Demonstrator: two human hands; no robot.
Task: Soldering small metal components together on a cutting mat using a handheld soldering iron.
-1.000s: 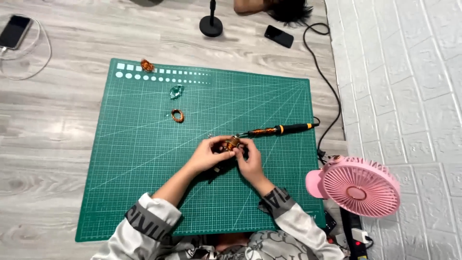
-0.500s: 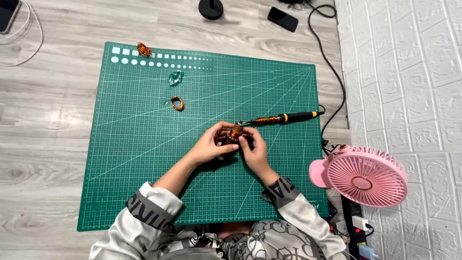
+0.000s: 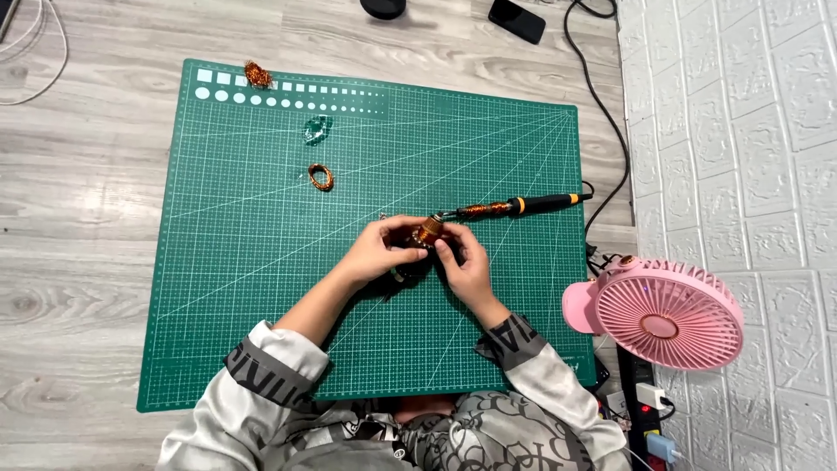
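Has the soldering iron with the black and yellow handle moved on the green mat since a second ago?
No. The soldering iron with the black and yellow handle lies as before near the green cutting mat's right edge; only the camera view shifted.

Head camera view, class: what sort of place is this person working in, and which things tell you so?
Probably a home hobby corner for small electronics, set up on the floor. A green cutting mat lies on grey floorboards, a soldering iron rests on it, and both hands hold a small copper-wound part.

There is one view only, from a camera on the person's head, looking almost straight down. It sits rather high, so the whole green cutting mat (image 3: 261,262), some wooden floor (image 3: 78,262) and the white brick wall (image 3: 741,131) on the right are visible.
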